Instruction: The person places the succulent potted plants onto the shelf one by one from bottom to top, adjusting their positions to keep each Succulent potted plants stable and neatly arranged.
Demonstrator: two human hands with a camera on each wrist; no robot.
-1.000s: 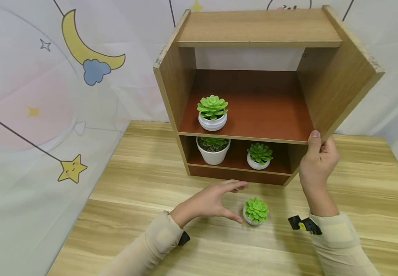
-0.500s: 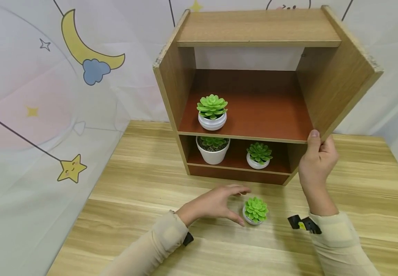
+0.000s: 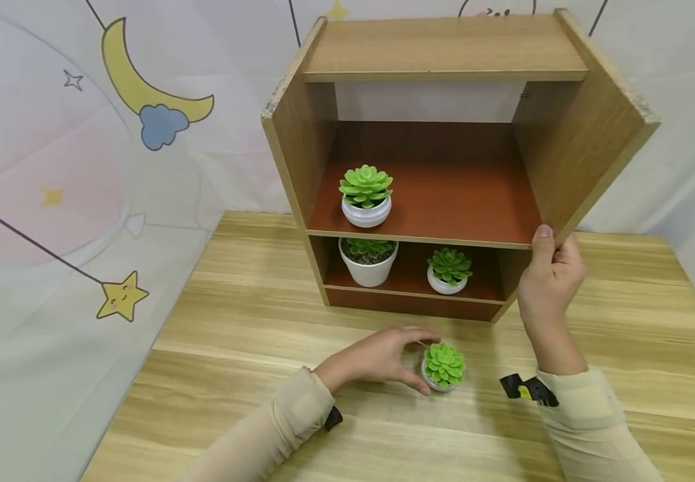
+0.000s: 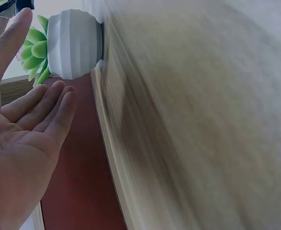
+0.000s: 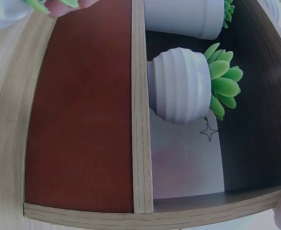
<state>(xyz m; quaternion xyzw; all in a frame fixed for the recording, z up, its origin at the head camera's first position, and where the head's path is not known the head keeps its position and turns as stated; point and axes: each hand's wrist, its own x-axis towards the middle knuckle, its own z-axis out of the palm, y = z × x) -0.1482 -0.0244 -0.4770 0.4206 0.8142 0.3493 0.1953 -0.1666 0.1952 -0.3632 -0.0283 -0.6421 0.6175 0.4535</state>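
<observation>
potted succulent (image 3: 444, 365) stands on the bench (image 3: 221, 335), in front of the shelf unit (image 3: 444, 43), just beside the left grip (image 3: 383, 355). left grip is released: thumb on the near side of it, fingers toward the far side, nothing held; fingertip contact, cannot tell. right grip (image 3: 549, 291) is clasped on the lower part of the shelf unit's right side panel (image 3: 588, 127). handling, judged by look: small and probably light, so easy to tip or nudge. pot (image 4: 74, 44) looks rigid and smooth, maybe a bit slick, though its ribbed wall should help; fragile or not, cannot tell. leaves look like bendy plastic, poor to pull on. best hold is thumb and fingers across opposite sides of the pot's wall, below the leaves. pointing: upright, leaves up, base flat on the bench; appears sideways in the left wrist view only because that camera is rolled. pot is round and squat, so no clear long axis across the bench; main axis runs vertical, base to leaf tips.
</observation>
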